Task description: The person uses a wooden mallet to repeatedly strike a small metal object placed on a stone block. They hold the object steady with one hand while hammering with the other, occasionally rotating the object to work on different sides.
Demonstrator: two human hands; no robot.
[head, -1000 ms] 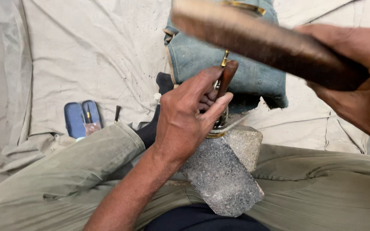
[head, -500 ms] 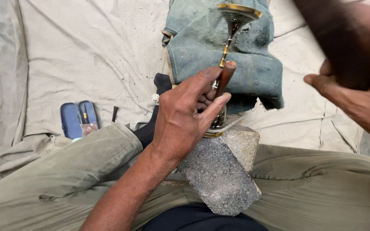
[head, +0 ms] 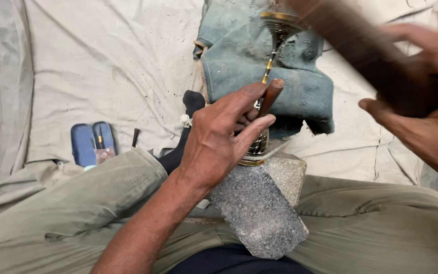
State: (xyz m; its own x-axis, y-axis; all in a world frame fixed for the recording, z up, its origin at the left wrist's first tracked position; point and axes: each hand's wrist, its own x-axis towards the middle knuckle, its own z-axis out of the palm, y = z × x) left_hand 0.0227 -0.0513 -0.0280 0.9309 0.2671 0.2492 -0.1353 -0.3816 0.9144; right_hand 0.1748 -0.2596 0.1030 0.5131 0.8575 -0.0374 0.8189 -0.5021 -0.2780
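From the head view, we see our left hand (head: 219,142) closed around a brass piece (head: 259,144) and a wooden-handled punch (head: 269,96), steadying both on the grey stone block (head: 259,213) between our knees. Our right hand (head: 422,116) grips a dark wooden mallet (head: 361,45), blurred, raised over the folded blue cloth (head: 300,86) on the canvas sheet (head: 102,66).

Both hands raised over the lap

The left hand (head: 219,139) is curled shut, thumb extended; the right hand (head: 422,116) is held high, fingers wrapped closed, blurred.
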